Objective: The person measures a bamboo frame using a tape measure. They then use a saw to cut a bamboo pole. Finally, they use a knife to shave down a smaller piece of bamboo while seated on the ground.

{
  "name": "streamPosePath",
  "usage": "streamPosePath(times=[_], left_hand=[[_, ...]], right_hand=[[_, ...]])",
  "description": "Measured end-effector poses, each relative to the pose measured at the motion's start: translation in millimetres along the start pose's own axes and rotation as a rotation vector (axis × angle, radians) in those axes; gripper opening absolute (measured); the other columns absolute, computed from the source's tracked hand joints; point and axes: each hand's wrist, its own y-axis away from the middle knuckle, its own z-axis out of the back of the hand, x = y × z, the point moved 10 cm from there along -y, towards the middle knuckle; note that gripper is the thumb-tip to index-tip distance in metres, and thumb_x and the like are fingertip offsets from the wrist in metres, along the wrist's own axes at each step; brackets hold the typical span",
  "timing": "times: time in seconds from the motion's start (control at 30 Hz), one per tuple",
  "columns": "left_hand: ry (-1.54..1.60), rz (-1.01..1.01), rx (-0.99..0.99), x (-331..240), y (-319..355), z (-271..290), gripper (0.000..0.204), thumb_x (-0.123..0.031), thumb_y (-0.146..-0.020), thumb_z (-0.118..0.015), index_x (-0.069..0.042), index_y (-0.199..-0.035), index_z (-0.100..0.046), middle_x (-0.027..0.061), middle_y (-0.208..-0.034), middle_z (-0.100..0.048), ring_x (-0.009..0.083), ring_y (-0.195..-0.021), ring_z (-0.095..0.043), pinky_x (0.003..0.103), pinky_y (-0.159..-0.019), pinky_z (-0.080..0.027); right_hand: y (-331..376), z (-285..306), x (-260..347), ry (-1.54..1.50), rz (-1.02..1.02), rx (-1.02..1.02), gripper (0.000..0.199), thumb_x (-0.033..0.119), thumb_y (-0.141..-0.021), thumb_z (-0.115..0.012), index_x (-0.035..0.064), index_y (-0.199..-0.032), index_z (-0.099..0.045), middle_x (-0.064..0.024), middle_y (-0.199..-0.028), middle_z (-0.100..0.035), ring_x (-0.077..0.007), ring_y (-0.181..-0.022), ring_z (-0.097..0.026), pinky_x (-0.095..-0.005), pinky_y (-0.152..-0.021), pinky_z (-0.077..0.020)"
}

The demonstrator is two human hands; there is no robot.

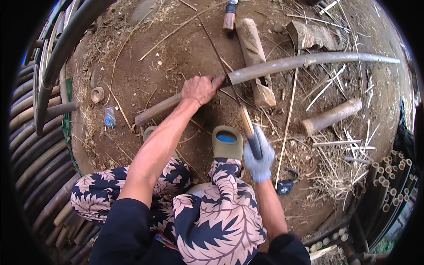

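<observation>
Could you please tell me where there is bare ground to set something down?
The barest patch is soil beyond the left hand, between the long thin strip and saw blade, though small chips dot it. It is crowded at right, where splints pile up beside stacked bamboo poles.

1. Left hand (pixel 198 92): fingers' undersides out of sight; hand covers a stretch of bamboo pole (pixel 287 66).
2. Saw (pixel 245 117): teeth too fine to make out; cut depth in pole, can't tell.
3. Right hand (pixel 261 160): gloved, palm side hidden.
4. Left shoe (pixel 149 132): mostly behind left forearm (pixel 161 139).
5. Short bamboo piece (pixel 252 48): middle covered by pole.
6. Tool with wooden handle (pixel 229 21): cut by top edge, kind unclear.
7. Blue-and-clear plastic scrap (pixel 109 118): too small to identify.
8. Bamboo stack (pixel 39 154): left ends lost in dark rim.
</observation>
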Motion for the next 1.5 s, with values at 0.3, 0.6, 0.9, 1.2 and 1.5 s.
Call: streamPosePath(times=[0.3,0.6,0.9,1.2,1.5], left_hand=[[0.039,0.017,0.107,11.7,1.6,-11.6,0.073,-0.070,-0.095,-0.034,-0.009,-0.100,-0.075,0.0264,-0.092,-0.070,0.0442,-0.095,-0.067,0.053,-0.084,-0.051],[0.060,0.002,0.103,3.7,-9.3,-5.4,0.071,-0.069,-0.095,-0.035,-0.011,-0.101,-0.076,0.0255,-0.098,-0.071,0.0434,-0.099,-0.067,0.052,-0.088,-0.051],[0.095,-0.026,0.134,3.9,14.2,-26.5,0.067,-0.066,-0.096,-0.033,-0.014,-0.104,-0.076,0.0286,-0.095,-0.069,0.0471,-0.097,-0.065,0.052,-0.085,-0.051],[0.202,0.052,-0.071,47.6,16.9,53.0,0.085,-0.078,-0.092,-0.027,-0.008,-0.111,-0.071,0.0262,-0.101,-0.070,0.0430,-0.101,-0.067,0.051,-0.086,-0.051],[1.297,-0.389,-0.084,-82.1,82.2,222.3,0.047,-0.039,-0.102,-0.055,-0.001,-0.129,-0.050,0.0062,-0.097,-0.059,0.0156,-0.082,-0.062,0.033,-0.073,-0.056]], right_hand=[[125.3,68.0,-27.2,0.517,-0.565,0.407,0.041,0.014,-0.077,-0.073,0.0041,-0.116,-0.065,-0.0147,-0.097,-0.073,-0.0307,-0.084,-0.072,-0.0385,-0.076,-0.0570],[-18.9,-4.3,18.8,0.034,0.150,-0.135,0.051,0.008,-0.079,-0.072,0.0010,-0.128,-0.062,-0.0165,-0.083,-0.071,-0.0295,-0.063,-0.068,-0.0374,-0.061,-0.0540],[35.8,8.4,-17.9,0.160,-0.087,0.057,0.051,0.007,-0.078,-0.070,0.0033,-0.128,-0.062,-0.0186,-0.097,-0.072,-0.0297,-0.077,-0.072,-0.0373,-0.070,-0.0559],[5.5,13.5,31.1,-0.049,0.053,-0.094,0.050,0.000,-0.079,-0.070,-0.0004,-0.128,-0.062,-0.0166,-0.103,-0.074,-0.0201,-0.089,-0.073,-0.0320,-0.077,-0.0559],[61.8,59.4,25.6,0.495,0.352,-0.016,0.013,0.008,-0.081,-0.067,0.0082,-0.093,-0.062,-0.0091,-0.068,-0.058,-0.0309,-0.066,-0.058,-0.0430,-0.062,-0.0437]])
